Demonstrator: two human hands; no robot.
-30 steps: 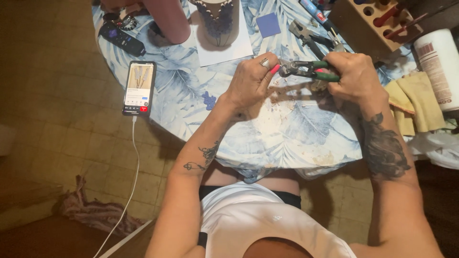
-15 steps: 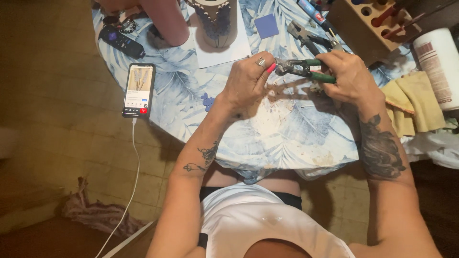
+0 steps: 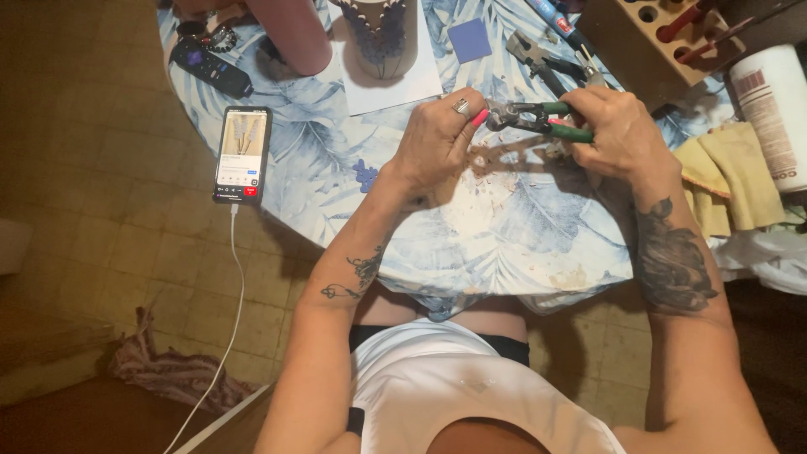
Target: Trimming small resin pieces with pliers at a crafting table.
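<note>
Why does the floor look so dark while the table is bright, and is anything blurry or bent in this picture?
In the head view, light falls mainly on the table, leaving the floor dim and brownish; the left hand and right hand with the green-handled pliers cast shadows onto the cloth; the phone screen glows; edges bow slightly from the wide lens; the white shirt nearest the camera looks soft.

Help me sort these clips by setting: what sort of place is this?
Probably a home craft table. The right hand squeezes green-handled nippers beside the left hand, above chips on a leaf-print tablecloth, with a wooden tool block and a charging phone nearby.
</note>
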